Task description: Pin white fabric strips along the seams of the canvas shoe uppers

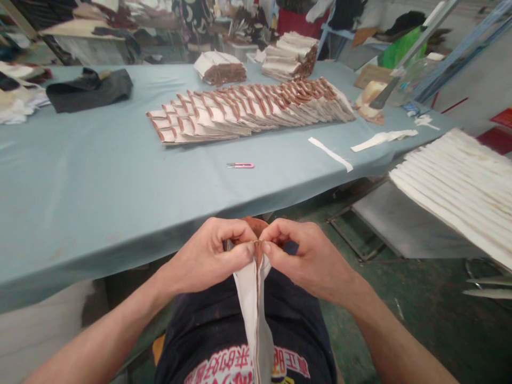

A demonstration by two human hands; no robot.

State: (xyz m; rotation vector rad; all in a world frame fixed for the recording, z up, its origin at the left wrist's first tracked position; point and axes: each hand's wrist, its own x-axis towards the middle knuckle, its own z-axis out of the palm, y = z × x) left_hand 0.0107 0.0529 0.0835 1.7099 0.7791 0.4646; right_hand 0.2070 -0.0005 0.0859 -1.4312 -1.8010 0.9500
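Both my hands meet low in the middle of the view, in front of my lap and below the table's near edge. My left hand (208,256) and my right hand (306,258) pinch the top edge of a white fabric piece with a brown trim (254,298), which hangs down between them over my dark shirt. The fingers of each hand are curled tight on the brown edge. A small pink thread snip (240,165) lies on the light blue table (80,181), beyond my hands.
A long overlapping row of white-and-brown fabric pieces (248,109) lies across the table, with two stacks (290,56) behind it. White strips (330,153) lie at the right edge. Dark cloth (90,90) sits far left. A slanted stack of white panels (460,184) stands at the right.
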